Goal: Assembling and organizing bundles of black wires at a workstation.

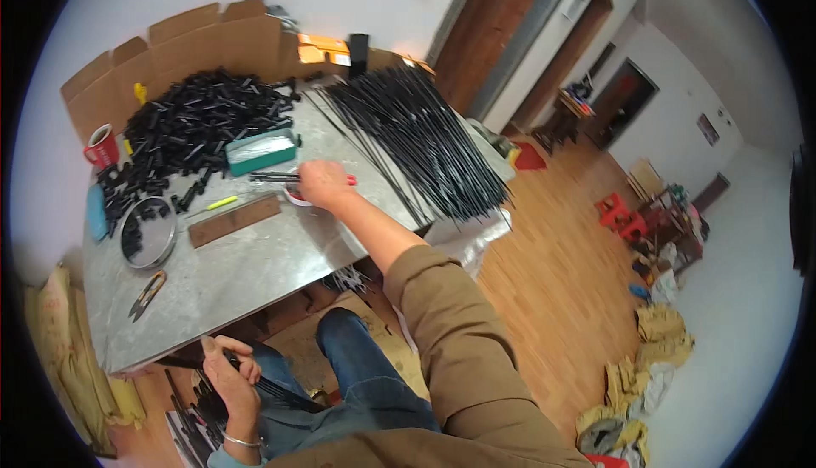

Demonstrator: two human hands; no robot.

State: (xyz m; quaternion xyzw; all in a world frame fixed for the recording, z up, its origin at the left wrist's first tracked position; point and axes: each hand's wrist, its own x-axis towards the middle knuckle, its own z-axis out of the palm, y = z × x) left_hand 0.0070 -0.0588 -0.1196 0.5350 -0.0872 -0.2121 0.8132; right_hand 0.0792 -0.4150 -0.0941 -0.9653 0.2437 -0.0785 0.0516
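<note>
My right hand (325,184) reaches across the grey table and is closed around a slim tool with a red end (351,180). Thin dark pieces (274,177) stick out on the left of that hand, and a small round container with a red-and-white rim (295,198) is partly hidden beneath it. Below the table's front edge, my left hand (229,373) is curled around black rods (285,393) that lie across my lap. Beside the right hand stands a teal box (262,158). A brown bar (235,221) and a yellow-green pen-like tool (223,203) lie nearby.
Black tubular parts (204,115) are heaped at the back left against cardboard (191,36). Long black rods (425,141) cover the right side. A clear round tub (148,232), thread snips (148,295) and a red mug (102,147) stand left. More rods (191,413) rest below.
</note>
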